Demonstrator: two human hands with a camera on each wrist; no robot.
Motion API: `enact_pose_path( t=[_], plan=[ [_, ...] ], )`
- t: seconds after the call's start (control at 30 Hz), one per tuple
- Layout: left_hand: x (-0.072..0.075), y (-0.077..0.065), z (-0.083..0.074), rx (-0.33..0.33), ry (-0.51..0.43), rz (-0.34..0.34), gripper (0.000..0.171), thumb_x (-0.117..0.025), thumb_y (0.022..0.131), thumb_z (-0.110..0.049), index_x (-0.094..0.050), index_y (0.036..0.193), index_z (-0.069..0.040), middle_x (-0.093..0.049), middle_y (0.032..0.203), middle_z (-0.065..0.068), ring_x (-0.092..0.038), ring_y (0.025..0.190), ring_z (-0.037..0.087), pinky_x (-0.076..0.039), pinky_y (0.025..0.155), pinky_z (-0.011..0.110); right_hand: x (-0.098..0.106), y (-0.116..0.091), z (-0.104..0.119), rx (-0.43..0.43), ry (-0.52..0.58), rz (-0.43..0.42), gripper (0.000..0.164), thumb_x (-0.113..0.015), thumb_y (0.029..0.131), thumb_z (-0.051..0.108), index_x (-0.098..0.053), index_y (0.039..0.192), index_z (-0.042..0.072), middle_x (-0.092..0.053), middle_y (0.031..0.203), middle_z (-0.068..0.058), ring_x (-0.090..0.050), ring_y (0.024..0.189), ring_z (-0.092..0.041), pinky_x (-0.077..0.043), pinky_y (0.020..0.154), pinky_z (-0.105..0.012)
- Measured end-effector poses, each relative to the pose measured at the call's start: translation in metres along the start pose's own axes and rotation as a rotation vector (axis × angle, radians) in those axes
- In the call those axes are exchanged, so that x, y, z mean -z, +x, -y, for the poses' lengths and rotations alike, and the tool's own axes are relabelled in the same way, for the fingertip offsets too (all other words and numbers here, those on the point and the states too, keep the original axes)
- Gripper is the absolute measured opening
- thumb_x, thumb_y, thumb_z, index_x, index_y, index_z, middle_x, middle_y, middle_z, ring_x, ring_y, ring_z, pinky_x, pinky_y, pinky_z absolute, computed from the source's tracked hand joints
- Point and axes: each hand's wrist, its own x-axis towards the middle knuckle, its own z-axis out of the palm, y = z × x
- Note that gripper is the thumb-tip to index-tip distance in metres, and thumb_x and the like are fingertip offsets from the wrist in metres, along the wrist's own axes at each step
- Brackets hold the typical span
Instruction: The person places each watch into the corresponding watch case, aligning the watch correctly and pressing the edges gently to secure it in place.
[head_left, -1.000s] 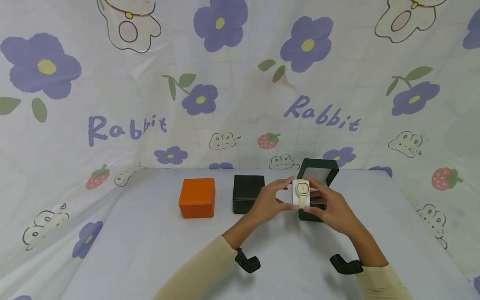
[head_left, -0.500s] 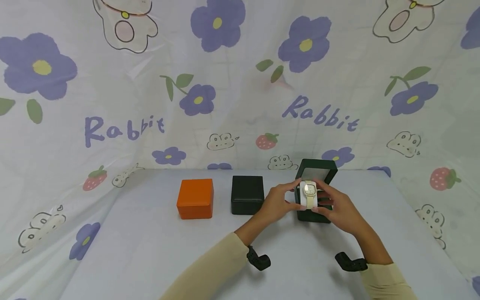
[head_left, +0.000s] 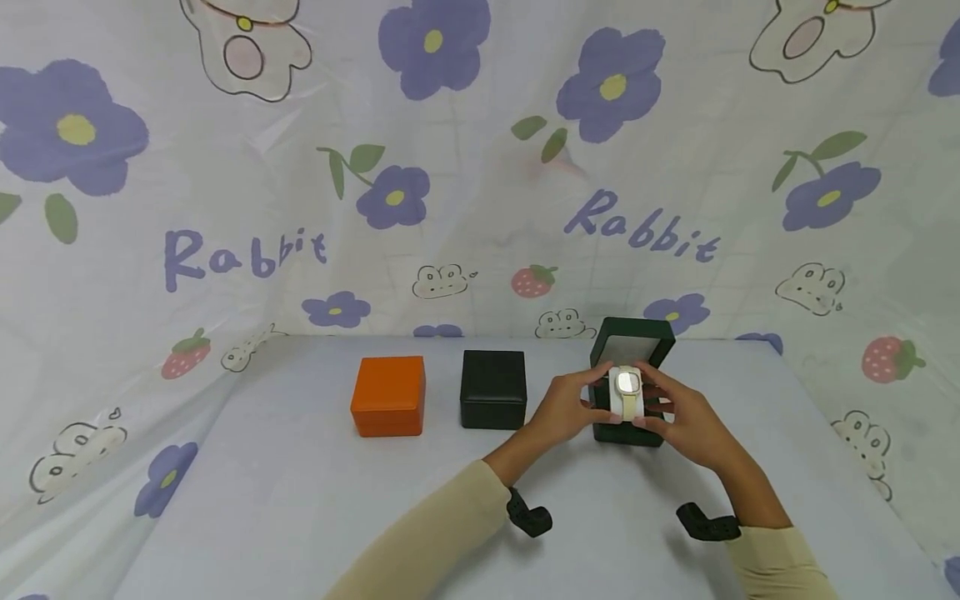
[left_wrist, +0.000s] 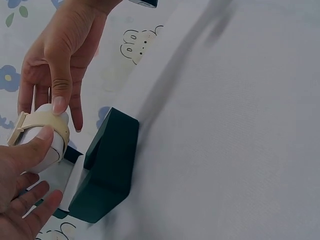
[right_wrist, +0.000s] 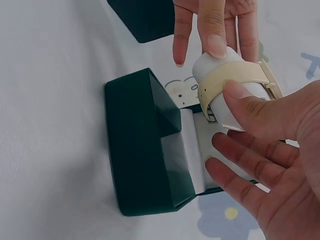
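A watch (head_left: pixel 628 383) with a cream strap and a pale dial is wrapped round a white cushion (right_wrist: pixel 206 64). My left hand (head_left: pixel 564 408) pinches the cushion and watch from the left, thumb low and fingers at the top. From the right, my right hand (head_left: pixel 692 421) grips the same piece. Both hands hold it over a dark green watch box (left_wrist: pixel 116 167), whose lid stands raised behind them. Pale lining shows inside the lid. Much of the box's base is hidden behind the hands and watch.
Left of the green box stands a black box (head_left: pixel 492 390), lid down. Farther left is an orange box (head_left: pixel 387 397), also closed. A white cloth (head_left: pixel 300 500) covers the table, and a flower-printed curtain (head_left: pixel 480 167) hangs behind it.
Both hands have carried the watch on its cushion to the right and slightly lower, from the green box's left side to in front of its opening. The boxes have stayed put.
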Motion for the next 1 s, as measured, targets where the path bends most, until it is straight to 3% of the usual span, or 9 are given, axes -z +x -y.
enact_pose_path(
  t=[0.17, 0.3, 0.43, 0.53, 0.77, 1.0],
  plan=[
    [-0.005, 0.003, 0.0, 0.0, 0.022, -0.001, 0.083, -0.087, 0.081, -0.018, -0.047, 0.153, -0.015, -0.063, 0.136, 0.009, -0.067, 0.108, 0.026, -0.053, 0.076, 0.011, 0.002, -0.001, -0.004, -0.01, -0.013, 0.001, 0.083, -0.076, 0.088, -0.002, -0.031, 0.158, 0.002, -0.05, 0.143, -0.029, -0.06, 0.116, -0.046, -0.051, 0.098, -0.062],
    [-0.008, 0.006, 0.001, 0.014, 0.057, 0.001, 0.083, -0.087, 0.081, -0.02, -0.047, 0.153, -0.015, -0.065, 0.134, 0.008, -0.068, 0.093, 0.017, -0.052, 0.071, 0.011, 0.002, 0.0, -0.008, -0.012, -0.027, 0.003, 0.083, -0.076, 0.088, -0.002, -0.031, 0.158, 0.002, -0.05, 0.144, -0.03, -0.06, 0.116, -0.047, -0.05, 0.098, -0.063],
    [-0.011, 0.01, 0.005, 0.016, 0.091, 0.003, 0.082, -0.087, 0.081, -0.022, -0.048, 0.153, -0.015, -0.066, 0.131, 0.006, -0.061, 0.079, 0.006, -0.051, 0.066, 0.012, 0.003, 0.0, -0.013, -0.022, -0.034, 0.01, 0.084, -0.076, 0.087, -0.002, -0.031, 0.158, 0.003, -0.048, 0.146, -0.03, -0.059, 0.117, -0.048, -0.048, 0.098, -0.065],
    [-0.014, 0.012, 0.007, 0.006, 0.109, 0.006, 0.082, -0.087, 0.081, -0.023, -0.048, 0.152, -0.014, -0.068, 0.126, 0.007, -0.058, 0.074, 0.005, -0.05, 0.064, 0.012, 0.004, -0.001, -0.016, -0.029, -0.041, 0.018, 0.084, -0.076, 0.088, -0.001, -0.03, 0.159, 0.004, -0.046, 0.148, -0.03, -0.058, 0.119, -0.05, -0.047, 0.099, -0.066],
    [-0.02, 0.015, 0.012, 0.011, 0.156, 0.008, 0.082, -0.087, 0.081, -0.026, -0.049, 0.152, -0.016, -0.07, 0.117, 0.005, -0.061, 0.081, 0.01, -0.048, 0.063, 0.012, 0.003, -0.001, -0.018, -0.057, -0.051, 0.038, 0.082, -0.075, 0.09, 0.001, -0.029, 0.159, 0.003, -0.046, 0.149, -0.03, -0.058, 0.121, -0.051, -0.046, 0.099, -0.068],
    [-0.023, 0.017, 0.015, 0.03, 0.172, 0.004, 0.08, -0.088, 0.08, -0.025, -0.051, 0.151, -0.016, -0.071, 0.106, 0.001, -0.058, 0.081, 0.005, -0.048, 0.063, 0.012, 0.001, -0.001, -0.022, -0.049, -0.086, 0.043, 0.08, -0.075, 0.09, 0.002, -0.03, 0.156, -0.002, -0.049, 0.145, -0.03, -0.057, 0.122, -0.048, -0.046, 0.1, -0.066]
  ],
)
